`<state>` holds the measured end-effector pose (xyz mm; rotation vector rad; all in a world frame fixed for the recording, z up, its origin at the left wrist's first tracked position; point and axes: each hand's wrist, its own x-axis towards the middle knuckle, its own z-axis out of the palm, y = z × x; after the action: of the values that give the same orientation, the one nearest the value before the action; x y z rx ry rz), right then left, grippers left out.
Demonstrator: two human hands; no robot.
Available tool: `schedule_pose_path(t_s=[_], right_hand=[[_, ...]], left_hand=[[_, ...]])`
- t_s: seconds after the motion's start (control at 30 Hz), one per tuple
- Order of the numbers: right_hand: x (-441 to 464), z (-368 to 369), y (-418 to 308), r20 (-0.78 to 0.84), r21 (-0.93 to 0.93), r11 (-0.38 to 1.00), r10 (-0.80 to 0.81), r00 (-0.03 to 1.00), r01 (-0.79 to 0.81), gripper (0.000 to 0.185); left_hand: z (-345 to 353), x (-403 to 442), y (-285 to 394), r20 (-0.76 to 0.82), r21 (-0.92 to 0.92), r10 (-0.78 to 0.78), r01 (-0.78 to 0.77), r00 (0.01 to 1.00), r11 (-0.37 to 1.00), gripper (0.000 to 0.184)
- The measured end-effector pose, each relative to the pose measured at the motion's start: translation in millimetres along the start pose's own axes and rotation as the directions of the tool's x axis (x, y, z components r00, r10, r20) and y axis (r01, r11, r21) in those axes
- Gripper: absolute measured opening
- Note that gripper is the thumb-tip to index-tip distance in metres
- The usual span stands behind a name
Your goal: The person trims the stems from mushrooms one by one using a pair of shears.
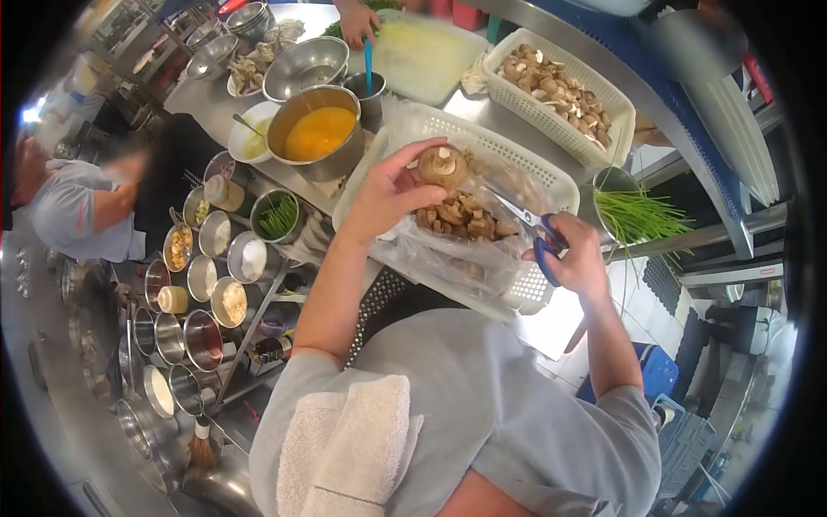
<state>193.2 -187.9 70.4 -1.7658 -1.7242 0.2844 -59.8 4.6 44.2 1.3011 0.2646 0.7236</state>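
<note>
In my left hand [392, 189] is a brown mushroom [442, 168], its pale stem side turned up toward me. My right hand [573, 254] grips blue-handled scissors [538, 228], whose blades point left toward the mushroom without touching it. Below both hands lies a white perforated basket [547, 185] lined with a clear plastic bag [448, 267]. Brown mushrooms [469, 220] fill the middle of that bag. Farther back on the right, a second white basket [560, 142] holds many mushroom pieces [556, 90].
A pot of orange liquid [317, 129] stands left of the basket, beside a steel bowl [306, 69]. Green stalks [642, 215] lean out of a container on the right. Another person's hand [357, 26] is at the cutting board [422, 56]; a person in grey [86, 207] stands left.
</note>
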Motion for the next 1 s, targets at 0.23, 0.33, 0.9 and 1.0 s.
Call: schedule_pose_path(t_s=[0.23, 0.33, 0.9, 1.0], right_hand=[[19, -1, -5, 0.099, -0.017, 1.0, -0.021, 0.995, 0.023, 0.043], [24, -3, -8, 0.136, -0.04, 0.999, -0.028, 0.99, 0.034, 0.042], [37, -10, -27, 0.276, -0.24, 0.969, 0.005, 0.961, 0.064, 0.042], [40, -10, -27, 0.313, -0.249, 0.967, 0.034, 0.949, 0.047, 0.042]], left_hand=[[3, -2, -5, -0.049, 0.023, 0.008, -0.006, 0.999, 1.0, 0.063], [3, -1, -14, -0.044, 0.082, 0.009, -0.006, 0.999, 0.997, 0.061], [11, 3, -44, -0.113, 0.115, 0.014, 0.0, 0.994, 0.993, 0.056], [9, 2, -44, -0.094, 0.1, -0.029, 0.038, 0.995, 0.994, 0.054]])
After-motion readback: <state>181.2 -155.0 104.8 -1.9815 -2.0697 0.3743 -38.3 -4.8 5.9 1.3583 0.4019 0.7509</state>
